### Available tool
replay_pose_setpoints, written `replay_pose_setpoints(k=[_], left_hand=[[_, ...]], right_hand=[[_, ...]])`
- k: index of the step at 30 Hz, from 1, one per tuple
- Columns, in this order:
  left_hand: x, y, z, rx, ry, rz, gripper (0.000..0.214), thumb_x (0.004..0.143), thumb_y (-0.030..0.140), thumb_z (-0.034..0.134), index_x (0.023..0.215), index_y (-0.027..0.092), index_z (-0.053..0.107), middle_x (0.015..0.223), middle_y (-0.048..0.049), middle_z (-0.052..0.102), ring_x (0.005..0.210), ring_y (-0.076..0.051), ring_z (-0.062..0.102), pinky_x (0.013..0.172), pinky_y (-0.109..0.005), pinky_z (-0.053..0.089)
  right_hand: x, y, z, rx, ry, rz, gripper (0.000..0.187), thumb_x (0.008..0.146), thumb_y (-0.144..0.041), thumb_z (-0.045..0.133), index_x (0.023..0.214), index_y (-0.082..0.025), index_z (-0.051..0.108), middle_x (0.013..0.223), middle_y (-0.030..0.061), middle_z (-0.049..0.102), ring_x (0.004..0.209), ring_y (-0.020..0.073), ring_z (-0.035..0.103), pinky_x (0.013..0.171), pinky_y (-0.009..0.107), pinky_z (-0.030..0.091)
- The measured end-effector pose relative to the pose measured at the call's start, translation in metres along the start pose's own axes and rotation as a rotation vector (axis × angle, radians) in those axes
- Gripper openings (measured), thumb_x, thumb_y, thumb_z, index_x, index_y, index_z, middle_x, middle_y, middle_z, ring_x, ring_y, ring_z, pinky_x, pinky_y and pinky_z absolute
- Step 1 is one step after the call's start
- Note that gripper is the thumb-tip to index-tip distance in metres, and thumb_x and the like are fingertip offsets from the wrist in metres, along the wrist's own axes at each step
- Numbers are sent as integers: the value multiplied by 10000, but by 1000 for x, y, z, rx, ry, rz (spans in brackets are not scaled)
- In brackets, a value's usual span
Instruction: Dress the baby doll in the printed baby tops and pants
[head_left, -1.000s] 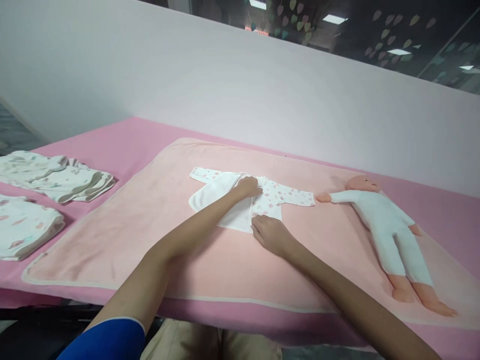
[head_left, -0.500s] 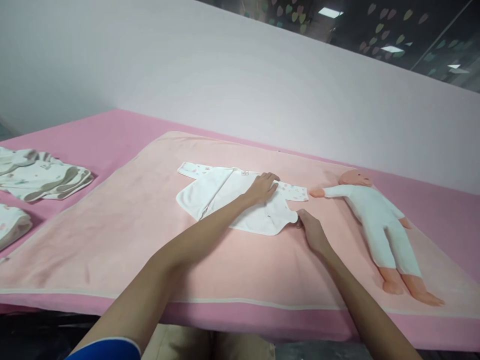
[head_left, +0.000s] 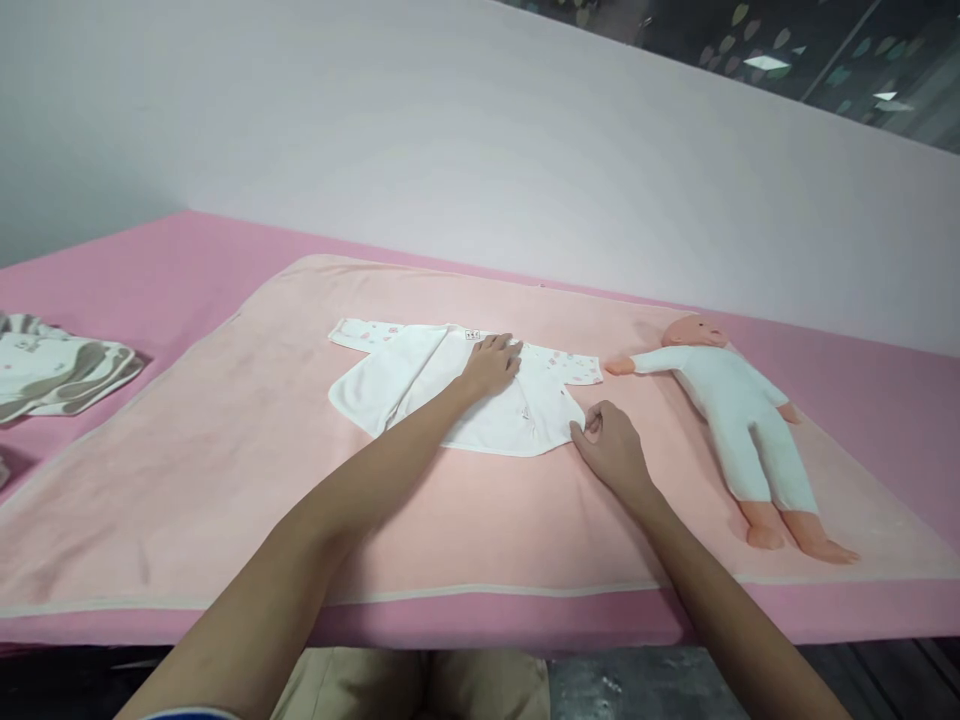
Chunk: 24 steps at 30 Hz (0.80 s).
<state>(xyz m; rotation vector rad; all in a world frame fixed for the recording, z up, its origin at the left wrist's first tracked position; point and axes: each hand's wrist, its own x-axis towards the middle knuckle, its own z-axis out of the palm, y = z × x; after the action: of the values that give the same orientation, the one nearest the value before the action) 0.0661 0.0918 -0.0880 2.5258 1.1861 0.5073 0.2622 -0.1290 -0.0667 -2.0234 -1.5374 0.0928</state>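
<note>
A small white baby shirt (head_left: 420, 385) with a pink print lies opened out on a peach blanket (head_left: 225, 460). My left hand (head_left: 491, 365) rests flat on the shirt's middle near the collar, fingers stretched out. My right hand (head_left: 611, 450) sits at the shirt's lower right corner, its fingers pinched on the hem. A baby doll (head_left: 731, 420) in a pale suit lies on its back to the right, one arm reaching toward the shirt's sleeve.
The blanket covers a pink table (head_left: 150, 270) that runs against a pale wall (head_left: 480, 150). A pile of folded baby clothes (head_left: 52, 370) lies at the far left edge. The table's front edge is close to my lap.
The shirt's right front panel has been flipped open to the right, white lining now up. My right hand moved right with the hem. The view drifted right, leaving one clothes pile in sight.
</note>
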Motion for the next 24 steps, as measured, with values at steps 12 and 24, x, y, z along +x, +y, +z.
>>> replay_pose_setpoints(k=[12,24], left_hand=[[45,-16,-4,-198,61,-19,291,976,284,667,1219,185,794,1264,-102,807,1281,-310,643,1209,-457,478],[39,-5,1,7,290,90,459,1001,18,429,1299,217,716,1491,-124,640,1380,-284,562,1271,-490,392]], right_hand=[[-17,-26,12,138,-223,-625,335,1136,-319,541,1438,-291,682,1503,104,700,1446,286,639,1195,528,556],[-21,-25,22,54,-111,-668,376,1105,-258,549,1402,-284,778,1323,105,807,1272,323,745,1088,559,632]])
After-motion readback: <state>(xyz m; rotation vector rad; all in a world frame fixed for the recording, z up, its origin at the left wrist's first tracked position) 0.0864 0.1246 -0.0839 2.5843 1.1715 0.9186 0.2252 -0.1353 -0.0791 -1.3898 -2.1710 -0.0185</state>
